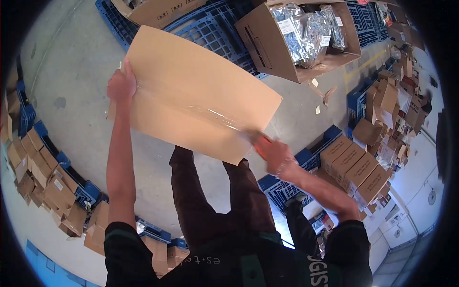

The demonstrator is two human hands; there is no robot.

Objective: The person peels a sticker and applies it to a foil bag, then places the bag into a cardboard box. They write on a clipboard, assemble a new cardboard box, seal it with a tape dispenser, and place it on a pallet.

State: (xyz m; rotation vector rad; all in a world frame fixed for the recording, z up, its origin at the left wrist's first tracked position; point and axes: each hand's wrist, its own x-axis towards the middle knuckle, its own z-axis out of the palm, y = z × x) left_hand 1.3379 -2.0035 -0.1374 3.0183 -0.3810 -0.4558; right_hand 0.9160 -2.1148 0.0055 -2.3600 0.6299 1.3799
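Note:
A large brown cardboard box [191, 76] is tilted in front of my legs, its broad face toward me. Clear, shiny packing tape [220, 116] runs along the middle of that face. My left hand [122, 85] grips the box's left edge, thumb lying along it. At the right end of the tape, my right hand [278, 155] is closed around a red tape gun [261, 143]. The gun's head is blurred and meets the box near its right edge.
An open carton [272, 43] with several clear-wrapped silvery packs stands on a blue plastic pallet [205, 36] ahead. Stacked cartons [354, 167] sit on pallets at right, and more boxes [60, 186] at left. Scraps [327, 97] lie on the floor. Another person's leg [301, 225] shows behind me.

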